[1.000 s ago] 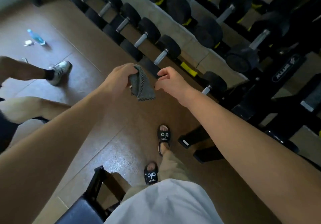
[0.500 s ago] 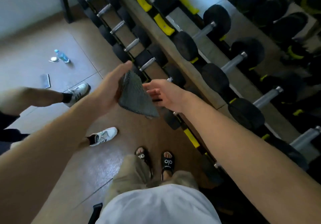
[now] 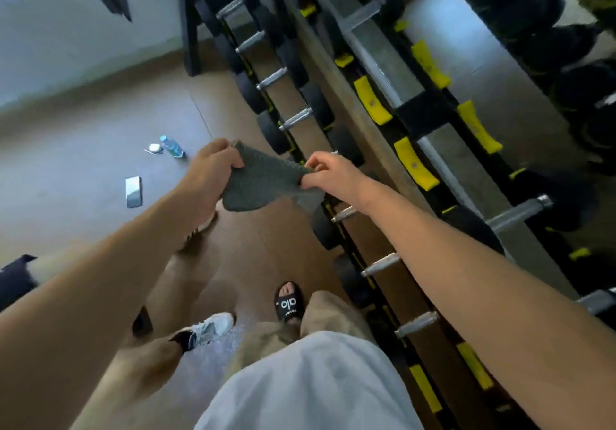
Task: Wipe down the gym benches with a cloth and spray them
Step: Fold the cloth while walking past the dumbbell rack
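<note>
A dark grey knitted cloth (image 3: 263,183) hangs stretched between my two hands at chest height, above the brown floor. My left hand (image 3: 210,173) grips its left corner with curled fingers. My right hand (image 3: 328,171) pinches its right edge between thumb and fingers. No bench and no spray bottle show in this view.
A long dumbbell rack (image 3: 383,136) runs along my right side. Another person's legs and white shoe (image 3: 208,328) stand close at my lower left. A water bottle (image 3: 171,146), a small white object (image 3: 155,148) and a phone (image 3: 134,192) lie on the floor to the left.
My right hand, open half a second ago, has taken hold of the cloth's right edge, and the cloth is now pulled out between both hands. My view has swung left along the rack.
</note>
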`<state>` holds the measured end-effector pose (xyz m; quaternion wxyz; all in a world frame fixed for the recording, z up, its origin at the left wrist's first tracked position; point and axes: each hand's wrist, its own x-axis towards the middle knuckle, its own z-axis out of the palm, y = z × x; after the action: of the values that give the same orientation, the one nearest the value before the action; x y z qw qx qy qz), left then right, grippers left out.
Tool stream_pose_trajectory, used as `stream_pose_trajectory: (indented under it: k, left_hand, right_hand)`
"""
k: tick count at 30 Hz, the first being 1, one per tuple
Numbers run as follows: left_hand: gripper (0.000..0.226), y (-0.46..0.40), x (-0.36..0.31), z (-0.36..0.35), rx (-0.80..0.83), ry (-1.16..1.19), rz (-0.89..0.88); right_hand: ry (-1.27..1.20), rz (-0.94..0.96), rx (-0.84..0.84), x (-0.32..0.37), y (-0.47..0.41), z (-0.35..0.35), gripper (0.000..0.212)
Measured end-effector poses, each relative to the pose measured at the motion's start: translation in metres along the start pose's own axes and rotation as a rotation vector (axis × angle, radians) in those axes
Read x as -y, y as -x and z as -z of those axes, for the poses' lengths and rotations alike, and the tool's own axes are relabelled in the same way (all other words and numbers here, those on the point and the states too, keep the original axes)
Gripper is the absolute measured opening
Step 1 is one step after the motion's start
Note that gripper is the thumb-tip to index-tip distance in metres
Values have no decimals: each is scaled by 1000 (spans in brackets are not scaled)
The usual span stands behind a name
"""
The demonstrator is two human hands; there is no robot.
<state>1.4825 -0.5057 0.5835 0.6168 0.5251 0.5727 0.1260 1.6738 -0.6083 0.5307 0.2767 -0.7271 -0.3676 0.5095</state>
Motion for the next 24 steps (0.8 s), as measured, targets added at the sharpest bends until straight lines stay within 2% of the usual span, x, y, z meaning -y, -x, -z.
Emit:
stream_pose_trajectory:
  k: [7, 10, 13, 16, 20, 22, 24]
  left_hand:
    - [21, -122, -54, 56, -206, -80, -32]
    - [11, -160, -74, 79, -326, -109, -38]
    - [14, -194, -89, 108, -388, -121, -21]
    - [16, -220, -103, 137, -448, -101, -40]
    - [14, -256, -119, 171, -378, -139, -73]
    - [5, -276, -123, 189, -336, -117, -80]
    - [10, -298, -126, 213, -299, -69, -94]
  right_hand:
    - [319, 124, 88, 88, -137, 33, 14]
    - [423, 164, 131, 119, -196, 37, 9]
    - [281, 146, 115, 150, -248, 30, 13]
    - [118, 55, 188, 190, -294, 12, 22]
    - [-103, -128, 274, 254, -351, -26, 31]
    - [-168, -156, 299, 288, -377, -50, 29]
    - [-275, -207, 356, 321, -402, -76, 25]
